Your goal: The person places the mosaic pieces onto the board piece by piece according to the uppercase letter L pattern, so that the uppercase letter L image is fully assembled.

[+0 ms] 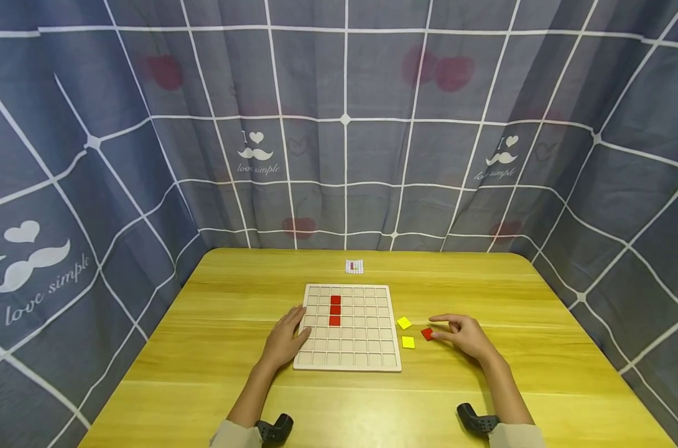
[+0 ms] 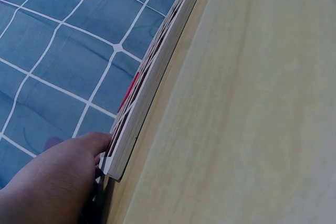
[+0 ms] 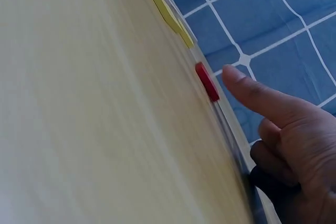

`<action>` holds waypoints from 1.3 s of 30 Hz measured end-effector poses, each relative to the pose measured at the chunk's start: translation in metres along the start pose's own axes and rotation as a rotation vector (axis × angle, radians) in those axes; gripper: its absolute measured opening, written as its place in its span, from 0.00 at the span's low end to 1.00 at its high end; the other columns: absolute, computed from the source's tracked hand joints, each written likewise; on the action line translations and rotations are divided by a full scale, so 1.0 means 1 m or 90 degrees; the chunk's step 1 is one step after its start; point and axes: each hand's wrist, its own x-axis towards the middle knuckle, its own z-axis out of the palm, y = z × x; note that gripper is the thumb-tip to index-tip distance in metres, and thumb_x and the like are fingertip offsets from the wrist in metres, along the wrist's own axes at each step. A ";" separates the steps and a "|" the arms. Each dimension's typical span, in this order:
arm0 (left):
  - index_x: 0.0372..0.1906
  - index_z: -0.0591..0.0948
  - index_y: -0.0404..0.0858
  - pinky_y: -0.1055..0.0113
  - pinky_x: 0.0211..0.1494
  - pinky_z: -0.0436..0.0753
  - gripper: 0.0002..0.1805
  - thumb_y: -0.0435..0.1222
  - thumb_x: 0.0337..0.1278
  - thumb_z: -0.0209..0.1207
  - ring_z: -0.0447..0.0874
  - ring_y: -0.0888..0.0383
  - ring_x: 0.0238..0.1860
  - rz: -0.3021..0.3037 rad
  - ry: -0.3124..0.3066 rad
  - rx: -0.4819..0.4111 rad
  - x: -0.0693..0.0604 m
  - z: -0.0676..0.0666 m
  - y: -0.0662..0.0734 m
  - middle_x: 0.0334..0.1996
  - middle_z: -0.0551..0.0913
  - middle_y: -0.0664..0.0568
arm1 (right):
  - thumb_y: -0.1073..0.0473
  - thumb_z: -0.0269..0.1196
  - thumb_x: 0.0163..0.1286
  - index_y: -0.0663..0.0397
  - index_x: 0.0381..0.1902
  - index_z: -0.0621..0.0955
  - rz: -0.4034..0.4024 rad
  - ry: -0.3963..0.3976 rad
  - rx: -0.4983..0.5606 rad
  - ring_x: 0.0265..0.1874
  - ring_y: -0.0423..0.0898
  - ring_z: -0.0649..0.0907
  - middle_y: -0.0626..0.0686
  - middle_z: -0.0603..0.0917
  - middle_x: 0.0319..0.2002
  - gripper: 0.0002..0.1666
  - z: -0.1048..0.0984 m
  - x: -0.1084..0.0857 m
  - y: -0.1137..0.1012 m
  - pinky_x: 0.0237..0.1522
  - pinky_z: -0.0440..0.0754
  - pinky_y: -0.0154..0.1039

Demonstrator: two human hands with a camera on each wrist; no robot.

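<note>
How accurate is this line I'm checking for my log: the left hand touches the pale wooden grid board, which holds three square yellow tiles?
Wrong colour: the head view shows the left hand touching the pale wooden grid board, which holds three square red tiles, not yellow.

And here a curtained-off tabletop booth is being shown! The back and both sides are closed in by a grey-blue fabric curtain [image 1: 316,149], crossed by white grid lines and printed with white moustaches, red cherry-like fruits and the words "love simple", quite a homely pattern. Before it, a yellow wood-grain table [image 1: 204,348] with rounded far corners is set. A tabletop activity spot is suggested by the pale square wooden board [image 1: 367,362], divided into small cells. Whether a home, office or lab lies beyond cannot be told; the view is blocked by the folds.
</note>
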 end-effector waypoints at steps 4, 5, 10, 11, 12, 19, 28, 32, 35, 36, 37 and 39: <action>0.64 0.67 0.33 0.53 0.69 0.56 0.30 0.42 0.61 0.55 0.57 0.46 0.67 0.001 0.002 0.001 0.000 0.000 0.000 0.65 0.65 0.43 | 0.48 0.70 0.51 0.47 0.47 0.84 -0.002 -0.035 -0.020 0.12 0.36 0.58 0.46 0.62 0.12 0.23 -0.002 -0.002 0.002 0.14 0.59 0.31; 0.64 0.67 0.33 0.52 0.68 0.56 0.30 0.42 0.61 0.55 0.57 0.46 0.67 0.001 0.002 0.002 0.000 0.000 -0.001 0.65 0.65 0.43 | 0.48 0.70 0.52 0.47 0.46 0.84 -0.001 -0.044 -0.025 0.12 0.36 0.58 0.45 0.62 0.13 0.23 -0.002 -0.002 0.001 0.14 0.59 0.31; 0.64 0.67 0.32 0.52 0.69 0.56 0.30 0.43 0.61 0.55 0.56 0.46 0.67 -0.002 -0.003 0.002 0.000 0.001 -0.001 0.65 0.64 0.43 | 0.49 0.69 0.53 0.45 0.43 0.84 0.004 -0.054 -0.058 0.13 0.37 0.59 0.44 0.62 0.13 0.19 0.000 -0.002 -0.001 0.15 0.59 0.31; 0.64 0.67 0.32 0.52 0.69 0.56 0.30 0.43 0.61 0.55 0.56 0.46 0.67 -0.002 -0.003 0.003 0.000 0.001 -0.001 0.65 0.64 0.43 | 0.48 0.69 0.53 0.45 0.42 0.84 0.006 -0.046 -0.065 0.13 0.37 0.58 0.44 0.62 0.13 0.18 0.000 -0.002 -0.002 0.16 0.59 0.31; 0.64 0.67 0.32 0.52 0.68 0.56 0.30 0.43 0.61 0.55 0.56 0.46 0.67 -0.002 -0.003 0.004 0.000 0.001 -0.001 0.65 0.64 0.43 | 0.48 0.69 0.53 0.45 0.41 0.84 0.007 -0.038 -0.071 0.13 0.37 0.58 0.44 0.62 0.13 0.17 0.001 -0.001 -0.003 0.16 0.59 0.31; 0.64 0.67 0.33 0.51 0.68 0.57 0.30 0.43 0.61 0.55 0.57 0.46 0.67 -0.003 -0.001 0.004 0.000 0.001 -0.001 0.65 0.64 0.43 | 0.46 0.70 0.51 0.46 0.38 0.84 0.011 0.036 -0.087 0.12 0.38 0.58 0.45 0.62 0.12 0.17 0.009 0.003 -0.009 0.15 0.58 0.32; 0.64 0.67 0.32 0.51 0.68 0.57 0.30 0.42 0.61 0.55 0.57 0.45 0.67 -0.001 0.000 0.001 0.000 0.000 0.000 0.65 0.64 0.43 | 0.45 0.70 0.50 0.43 0.36 0.83 -0.065 0.051 -0.076 0.11 0.35 0.57 0.43 0.61 0.11 0.17 0.047 0.019 -0.040 0.12 0.57 0.30; 0.64 0.67 0.32 0.49 0.67 0.58 0.30 0.42 0.61 0.55 0.57 0.45 0.67 0.001 0.003 0.000 -0.001 0.000 0.000 0.65 0.65 0.42 | 0.46 0.71 0.50 0.42 0.36 0.84 -0.116 0.031 -0.073 0.11 0.33 0.56 0.41 0.59 0.11 0.15 0.072 0.028 -0.058 0.12 0.54 0.29; 0.64 0.67 0.32 0.50 0.67 0.57 0.30 0.42 0.61 0.55 0.57 0.45 0.67 0.006 0.003 -0.003 -0.001 0.000 0.000 0.65 0.65 0.42 | 0.47 0.71 0.50 0.39 0.35 0.83 -0.132 0.028 -0.074 0.11 0.33 0.55 0.41 0.58 0.11 0.14 0.089 0.036 -0.071 0.13 0.53 0.28; 0.64 0.67 0.32 0.50 0.67 0.58 0.30 0.42 0.61 0.55 0.57 0.45 0.67 0.008 0.003 -0.003 -0.001 0.000 0.000 0.65 0.65 0.42 | 0.47 0.71 0.50 0.39 0.35 0.83 -0.133 0.028 -0.073 0.11 0.33 0.55 0.41 0.58 0.11 0.14 0.094 0.038 -0.074 0.13 0.53 0.28; 0.64 0.67 0.32 0.51 0.68 0.57 0.30 0.43 0.61 0.55 0.57 0.45 0.67 0.008 0.002 -0.004 -0.001 0.000 0.001 0.65 0.65 0.42 | 0.47 0.72 0.50 0.39 0.35 0.83 -0.135 0.027 -0.076 0.11 0.33 0.55 0.40 0.58 0.10 0.14 0.099 0.040 -0.078 0.13 0.53 0.28; 0.64 0.67 0.32 0.52 0.68 0.57 0.30 0.43 0.61 0.55 0.57 0.46 0.67 0.006 0.001 -0.005 0.000 -0.001 0.000 0.65 0.65 0.42 | 0.47 0.71 0.50 0.38 0.35 0.84 -0.136 0.026 -0.084 0.11 0.33 0.55 0.40 0.58 0.10 0.14 0.108 0.043 -0.086 0.13 0.53 0.28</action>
